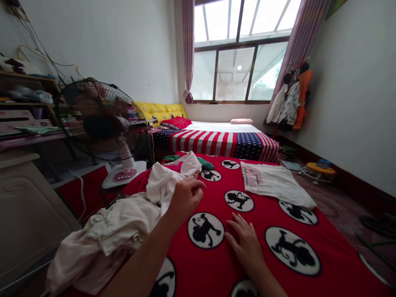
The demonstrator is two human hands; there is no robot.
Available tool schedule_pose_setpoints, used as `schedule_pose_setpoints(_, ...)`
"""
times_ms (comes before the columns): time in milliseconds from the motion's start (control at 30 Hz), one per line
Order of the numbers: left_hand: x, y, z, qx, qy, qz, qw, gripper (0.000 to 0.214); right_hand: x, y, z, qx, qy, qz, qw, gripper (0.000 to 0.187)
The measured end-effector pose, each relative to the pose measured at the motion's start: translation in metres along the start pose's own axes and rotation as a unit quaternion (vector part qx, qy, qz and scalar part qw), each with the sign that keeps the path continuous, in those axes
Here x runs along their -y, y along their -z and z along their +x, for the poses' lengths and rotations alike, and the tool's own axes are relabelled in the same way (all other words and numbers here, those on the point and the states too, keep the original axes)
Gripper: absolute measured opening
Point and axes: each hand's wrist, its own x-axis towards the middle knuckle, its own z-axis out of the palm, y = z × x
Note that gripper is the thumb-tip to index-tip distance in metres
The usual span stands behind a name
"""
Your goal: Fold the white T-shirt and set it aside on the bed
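Observation:
My left hand (186,197) is over the red blanket, right beside a white garment (162,181) in a heap. Its fingers are loosely bent and apart, with nothing visible in them. Lower and to the right, my right hand (246,239) spreads its fingers low over the blanket, or on it; contact is hard to tell. The red blanket (213,198) carries round white patches with black monkey figures. A white T-shirt (275,183) with a pinkish print lies spread out at the far right. Crumpled cream cloth (126,222) and pale pink cloth (77,260) pile up at the left.
A black fan (102,123) on a white base stands at the left, near a cabinet (24,206) and shelves. Behind is a bed with a flag-patterned cover (213,142). Clothes (291,99) hang by the window. A small yellow stool (320,168) is on the right floor.

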Motion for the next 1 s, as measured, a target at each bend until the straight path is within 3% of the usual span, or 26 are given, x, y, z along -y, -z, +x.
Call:
schedule_pose_setpoints(67, -0.021, 0.001, -0.002, -0.008, -0.067, -0.021, 0.998, 0.020, -0.001, 0.000, -0.001, -0.001, 0.002, 0.006, 1.000, 0.035)
schedule_pose_setpoints(133, -0.018, 0.007, 0.002, -0.078, -0.056, 0.031, 0.995, 0.021, -0.002, 0.000, -0.002, -0.002, 0.006, 0.012, 1.000, 0.034)
schedule_pose_setpoints(167, -0.007, 0.011, 0.005, -0.122, -0.022, 0.078, 0.989, 0.026, -0.002, 0.001, -0.002, -0.003, 0.007, 0.014, 1.000, 0.034)
schedule_pose_setpoints(233, 0.027, 0.018, 0.013, -0.179, 0.089, 0.183, 0.963, 0.057, -0.001, 0.001, -0.002, -0.006, 0.007, 0.018, 1.000, 0.032)
schedule_pose_setpoints(300, 0.068, 0.023, 0.018, -0.148, 0.208, 0.214, 0.943, 0.088, 0.000, 0.001, -0.002, -0.014, 0.004, 0.020, 1.000, 0.030)
schedule_pose_setpoints(367, 0.098, 0.026, 0.019, -0.109, 0.267, 0.183, 0.940, 0.087, 0.000, 0.000, -0.001, -0.022, -0.002, 0.024, 0.999, 0.029)
schedule_pose_setpoints(433, 0.105, 0.026, 0.018, -0.101, 0.261, 0.129, 0.951, 0.062, 0.001, -0.001, 0.000, -0.027, -0.007, 0.033, 0.999, 0.029)
schedule_pose_setpoints(500, 0.085, 0.023, 0.012, -0.110, 0.228, 0.059, 0.966, 0.039, 0.001, -0.001, 0.001, -0.034, -0.008, 0.053, 0.998, 0.028)
schedule_pose_setpoints(600, 0.015, 0.007, -0.012, -0.069, 0.135, -0.119, 0.981, 0.029, 0.000, 0.002, 0.000, -0.059, -0.024, 0.148, 0.987, 0.032)
schedule_pose_setpoints(667, -0.033, -0.015, -0.040, 0.065, 0.008, -0.224, 0.972, 0.023, 0.000, 0.007, -0.001, -0.071, -0.049, 0.290, 0.953, 0.045)
schedule_pose_setpoints(733, -0.063, -0.045, -0.073, 0.218, -0.084, -0.262, 0.936, 0.026, 0.000, 0.013, -0.003, -0.059, -0.077, 0.447, 0.889, 0.059)
schedule_pose_setpoints(800, -0.069, -0.074, -0.103, 0.297, -0.097, -0.244, 0.918, 0.028, 0.001, 0.020, -0.005, -0.015, -0.097, 0.548, 0.831, 0.068)
schedule_pose_setpoints(867, -0.060, -0.091, -0.122, 0.380, -0.131, -0.210, 0.891, 0.025, 0.002, 0.025, -0.006, 0.040, -0.097, 0.576, 0.811, 0.069)
schedule_pose_setpoints(933, -0.050, -0.091, -0.125, 0.420, -0.144, -0.202, 0.873, 0.021, 0.004, 0.027, -0.007, 0.077, -0.076, 0.554, 0.826, 0.064)
schedule_pose_setpoints(1000, -0.046, -0.075, -0.115, 0.432, -0.137, -0.210, 0.866, 0.017, 0.007, 0.026, -0.007, 0.097, -0.049, 0.504, 0.857, 0.056)
